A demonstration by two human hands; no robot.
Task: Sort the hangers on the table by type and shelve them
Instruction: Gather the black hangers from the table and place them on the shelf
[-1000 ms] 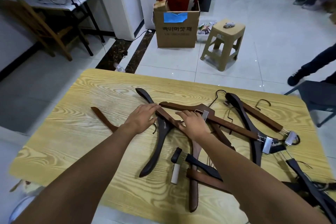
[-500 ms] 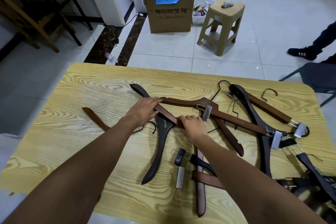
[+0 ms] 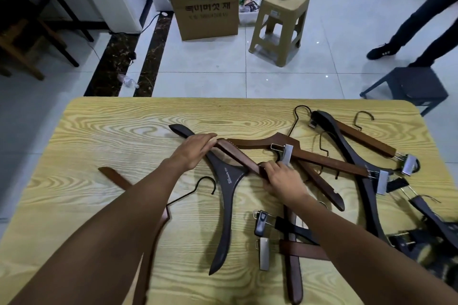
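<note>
Since the earlier frame the right hand [image 3: 282, 181] has slid back along the brown hanger [image 3: 238, 155] and now closes on its middle, while the left hand [image 3: 195, 150] lies with fingers stretched flat over its upper end, across the dark hanger [image 3: 226, 195]. I judge the sorting is only beginning: all hangers still lie mixed on the tabletop [image 3: 104, 136], most at center and right of the frame, and no shelf is visible. The box [image 3: 205, 15] at upper center stands open, its contents unclear.
</note>
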